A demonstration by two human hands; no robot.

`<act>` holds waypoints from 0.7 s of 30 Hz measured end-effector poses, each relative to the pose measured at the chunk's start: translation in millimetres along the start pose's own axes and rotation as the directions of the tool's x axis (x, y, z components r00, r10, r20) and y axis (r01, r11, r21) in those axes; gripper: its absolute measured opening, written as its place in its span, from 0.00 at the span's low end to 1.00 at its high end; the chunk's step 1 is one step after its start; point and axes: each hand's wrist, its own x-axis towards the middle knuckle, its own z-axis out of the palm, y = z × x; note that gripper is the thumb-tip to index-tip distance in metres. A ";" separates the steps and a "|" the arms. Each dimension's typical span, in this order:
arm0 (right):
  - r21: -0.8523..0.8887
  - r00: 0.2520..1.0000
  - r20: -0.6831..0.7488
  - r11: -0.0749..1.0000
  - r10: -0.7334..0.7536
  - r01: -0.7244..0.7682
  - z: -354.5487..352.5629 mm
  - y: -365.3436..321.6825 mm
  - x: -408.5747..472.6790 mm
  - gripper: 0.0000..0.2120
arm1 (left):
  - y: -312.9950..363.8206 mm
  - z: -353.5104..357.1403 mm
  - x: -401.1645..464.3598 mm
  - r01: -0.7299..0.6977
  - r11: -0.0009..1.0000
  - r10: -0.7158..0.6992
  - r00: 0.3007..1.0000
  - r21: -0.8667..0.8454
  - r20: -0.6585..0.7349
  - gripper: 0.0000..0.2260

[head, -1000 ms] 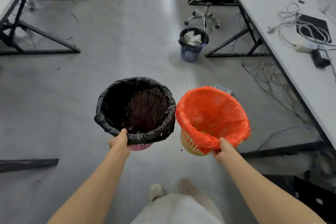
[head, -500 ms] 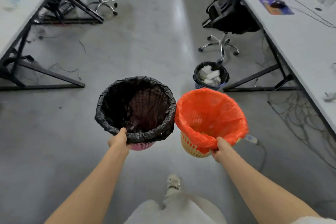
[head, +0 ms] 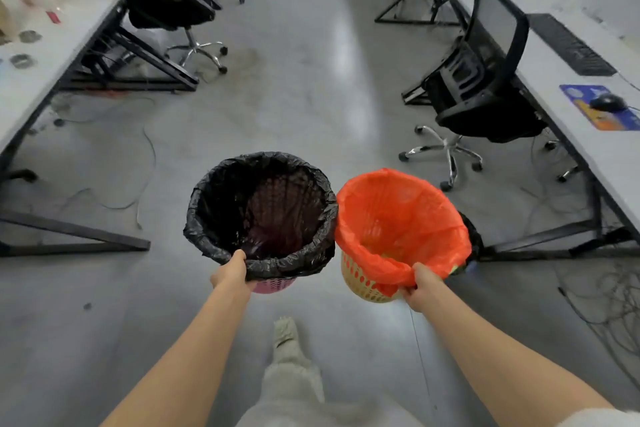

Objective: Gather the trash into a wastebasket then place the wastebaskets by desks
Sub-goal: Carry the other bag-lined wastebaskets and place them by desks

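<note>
Two wastebaskets were held side by side above the grey floor (head: 311, 87), their rims touching. The pink wastebasket (head: 275, 284), lined with a black bag (head: 221, 204), was gripped at its 7 o'clock rim by the left hand (head: 230, 276). The yellow wastebasket (head: 360, 282), lined with an orange bag (head: 398, 204), was gripped at 5 o'clock by the right hand (head: 420, 284). A black office chair (head: 485, 80) was seen at 2 o'clock, beside a desk (head: 588, 149).
</note>
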 end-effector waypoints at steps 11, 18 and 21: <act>0.080 1.000 -0.020 0.997 -0.017 0.018 246.4 -173.8 51.8 0.23 | 236.5 190.7 122.0 -0.046 0.996 0.041 0.998 0.082 0.056 0.15; 0.074 0.999 -0.029 0.997 0.028 -0.026 400.3 -306.0 127.5 0.23 | 349.9 351.5 203.6 -0.031 0.995 0.028 0.999 0.098 0.030 0.17; 0.076 0.999 -0.032 0.997 0.024 -0.022 464.1 -372.0 150.1 0.24 | 409.9 420.5 230.3 -0.036 0.993 0.034 0.999 0.117 0.016 0.17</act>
